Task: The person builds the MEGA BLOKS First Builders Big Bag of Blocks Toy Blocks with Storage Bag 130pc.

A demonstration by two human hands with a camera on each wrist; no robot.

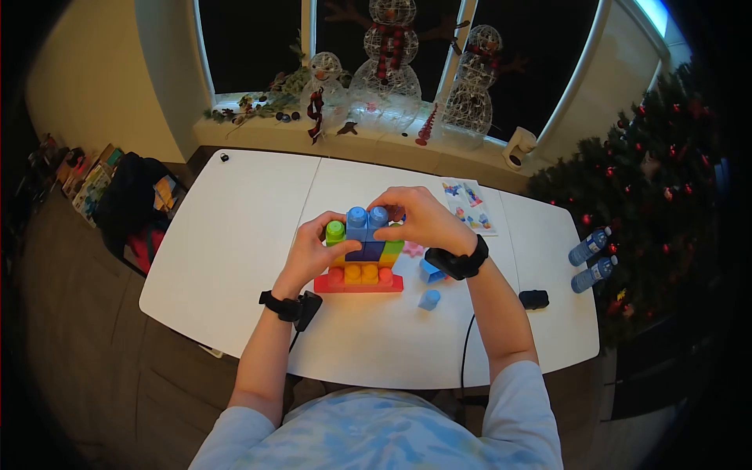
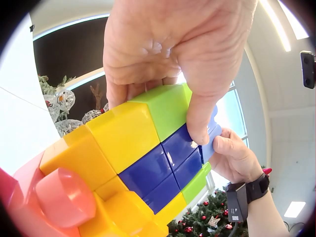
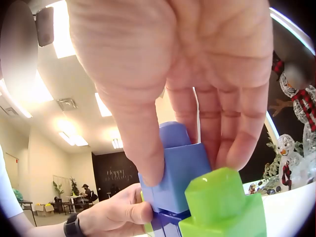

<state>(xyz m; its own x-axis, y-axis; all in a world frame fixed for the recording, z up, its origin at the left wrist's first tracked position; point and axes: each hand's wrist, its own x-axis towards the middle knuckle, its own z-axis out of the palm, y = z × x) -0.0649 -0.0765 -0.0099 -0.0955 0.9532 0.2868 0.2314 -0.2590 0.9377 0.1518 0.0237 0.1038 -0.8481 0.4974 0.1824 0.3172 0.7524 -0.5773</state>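
Note:
A stack of toy building blocks stands on the table, with a red base (image 1: pixel 359 287), a yellow row, dark blue blocks (image 2: pixel 155 170) and green blocks (image 3: pixel 222 212) at both upper sides. Topping it in the middle is a light blue block (image 3: pixel 180 173) with round studs. My right hand (image 1: pixel 423 219) pinches this light blue block, thumb on the near face and fingers behind. On the other side my left hand (image 1: pixel 309 254) grips the stack around the left green block (image 2: pixel 165 108), its thumb pressing on the dark blue part.
To the right of the stack lie a blue block (image 1: pixel 430 271), a small light blue block (image 1: pixel 429 299) and a pink piece (image 1: pixel 413 248). A printed picture sheet (image 1: pixel 470 207) lies behind them. Two water bottles (image 1: pixel 592 258) and a black device (image 1: pixel 533 299) are farther right.

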